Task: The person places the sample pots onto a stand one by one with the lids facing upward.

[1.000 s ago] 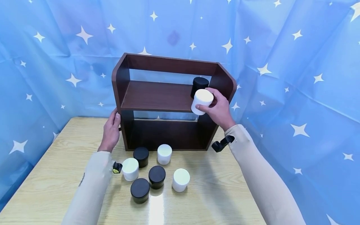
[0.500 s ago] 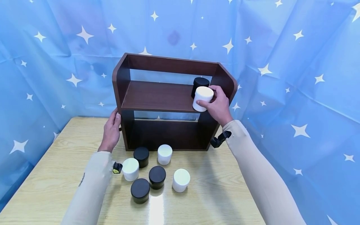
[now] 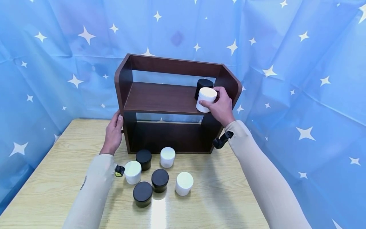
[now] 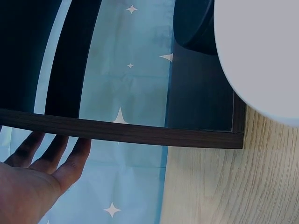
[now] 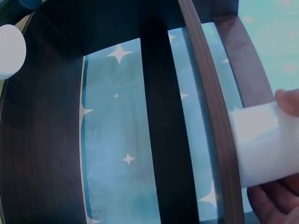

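My right hand (image 3: 222, 106) grips a white lidded jar (image 3: 206, 99) between thumb and fingers at the front right of the upper shelf. In the right wrist view, the white jar's base (image 5: 261, 147) meets the shelf's front edge. Just behind it stands a black lidded jar (image 3: 204, 83) on the same shelf. On the left, my left hand (image 3: 113, 133) rests against the outer side of the dark brown two-tier rack (image 3: 160, 97). Its fingertips (image 4: 81, 145) touch that side panel, fingers fairly straight, in the left wrist view.
On the wooden table (image 3: 228, 190) before the rack stand several jars, among them a white jar (image 3: 167, 157), a black jar (image 3: 160, 180) and another white jar (image 3: 184, 183). A blue star-patterned curtain (image 3: 286, 63) hangs behind and at both sides.
My right hand has moved the white jar slightly up and back, onto the upper shelf's front edge. The left hand stays against the rack's side.
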The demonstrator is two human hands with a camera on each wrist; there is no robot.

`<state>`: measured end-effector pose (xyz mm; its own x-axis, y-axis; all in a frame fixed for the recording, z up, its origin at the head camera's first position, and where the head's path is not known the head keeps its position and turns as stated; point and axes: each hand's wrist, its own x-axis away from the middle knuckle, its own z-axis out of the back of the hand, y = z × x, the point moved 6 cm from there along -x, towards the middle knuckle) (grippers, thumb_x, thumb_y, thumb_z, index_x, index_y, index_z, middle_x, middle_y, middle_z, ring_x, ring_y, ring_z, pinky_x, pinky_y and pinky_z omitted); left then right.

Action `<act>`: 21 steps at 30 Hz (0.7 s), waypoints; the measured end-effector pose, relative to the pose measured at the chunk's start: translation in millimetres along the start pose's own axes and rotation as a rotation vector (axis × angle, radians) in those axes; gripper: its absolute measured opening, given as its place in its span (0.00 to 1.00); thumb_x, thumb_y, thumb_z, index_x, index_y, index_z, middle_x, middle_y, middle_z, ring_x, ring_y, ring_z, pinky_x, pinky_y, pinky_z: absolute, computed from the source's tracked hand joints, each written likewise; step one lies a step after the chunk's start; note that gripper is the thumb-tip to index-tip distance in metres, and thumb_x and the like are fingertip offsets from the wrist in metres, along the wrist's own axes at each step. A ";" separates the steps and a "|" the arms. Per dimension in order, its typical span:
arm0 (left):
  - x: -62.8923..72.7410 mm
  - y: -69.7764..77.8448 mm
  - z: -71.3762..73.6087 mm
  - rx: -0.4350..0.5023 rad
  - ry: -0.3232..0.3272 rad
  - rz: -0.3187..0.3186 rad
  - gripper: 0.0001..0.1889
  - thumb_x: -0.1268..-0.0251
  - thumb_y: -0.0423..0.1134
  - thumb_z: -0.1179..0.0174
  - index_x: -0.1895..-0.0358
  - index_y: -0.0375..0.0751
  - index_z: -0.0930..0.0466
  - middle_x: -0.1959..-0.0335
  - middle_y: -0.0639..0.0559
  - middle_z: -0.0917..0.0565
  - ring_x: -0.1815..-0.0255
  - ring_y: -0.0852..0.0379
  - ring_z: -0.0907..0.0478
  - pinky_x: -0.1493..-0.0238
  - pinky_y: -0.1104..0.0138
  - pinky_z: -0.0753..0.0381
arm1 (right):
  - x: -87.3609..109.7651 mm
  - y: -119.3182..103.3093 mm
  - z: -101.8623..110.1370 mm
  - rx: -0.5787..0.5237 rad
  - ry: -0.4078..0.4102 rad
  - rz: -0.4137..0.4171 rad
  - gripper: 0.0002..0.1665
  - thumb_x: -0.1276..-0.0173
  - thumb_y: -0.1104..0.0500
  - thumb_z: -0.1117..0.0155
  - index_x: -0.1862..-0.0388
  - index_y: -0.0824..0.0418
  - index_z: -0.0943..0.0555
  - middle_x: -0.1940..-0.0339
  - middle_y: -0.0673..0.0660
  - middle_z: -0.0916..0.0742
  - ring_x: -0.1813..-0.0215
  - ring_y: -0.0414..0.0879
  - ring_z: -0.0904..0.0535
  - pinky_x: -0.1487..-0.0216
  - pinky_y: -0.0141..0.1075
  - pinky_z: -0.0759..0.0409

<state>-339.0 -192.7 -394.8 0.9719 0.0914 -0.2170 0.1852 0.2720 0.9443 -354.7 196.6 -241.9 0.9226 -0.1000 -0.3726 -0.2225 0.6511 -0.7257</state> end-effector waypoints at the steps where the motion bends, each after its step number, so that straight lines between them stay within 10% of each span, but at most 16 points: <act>1: 0.1 0.0 0.0 0.000 0.000 0.002 0.34 0.22 0.66 0.70 0.18 0.61 0.57 0.16 0.51 0.50 0.16 0.40 0.50 0.25 0.35 0.40 | -0.5 -0.2 0.0 0.001 0.001 0.000 0.42 0.41 0.48 0.23 0.34 0.57 0.34 0.33 0.60 0.22 0.34 0.56 0.26 0.34 0.58 0.23; 21: 0.8 1.5 0.0 0.014 -0.002 -0.014 0.33 0.22 0.66 0.69 0.18 0.66 0.56 0.16 0.53 0.49 0.17 0.42 0.47 0.25 0.36 0.38 | -8.7 2.7 -0.4 0.011 0.001 -0.008 0.42 0.39 0.47 0.24 0.32 0.57 0.35 0.32 0.60 0.22 0.33 0.55 0.27 0.30 0.56 0.25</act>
<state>-337.9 -192.3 -393.6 0.9696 0.0857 -0.2293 0.2005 0.2594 0.9447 -363.5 198.9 -240.8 0.9239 -0.1057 -0.3677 -0.2121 0.6582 -0.7223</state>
